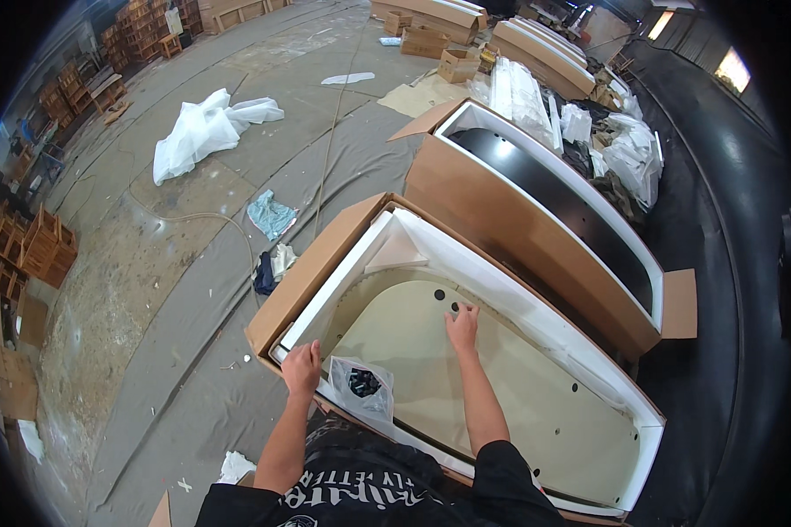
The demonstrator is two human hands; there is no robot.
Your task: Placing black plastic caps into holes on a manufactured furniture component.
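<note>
A long cardboard box [325, 263] lined with white foam [510, 281] lies open before me. In it is a pale beige panel [501, 386] with a rounded end and several small dark spots along its edge. My right hand [463, 328] reaches over the panel, its fingertips pinched at a black round pad [455, 307]; a second black round pad [439, 295] lies just left of it. At the box's near left edge my left hand [301, 369] is closed, its grip hidden. Beside it sits a clear plastic bag [373, 404] containing small black pieces [363, 382].
Behind stands another open box [492, 202] with a glossy black panel [536, 180]. White plastic sheeting [211, 127], a light blue cloth [271, 215] and a hose [211, 215] lie on the floor. Wooden crates [48, 246] are at left; cartons [457, 66] and wrapping are at back right.
</note>
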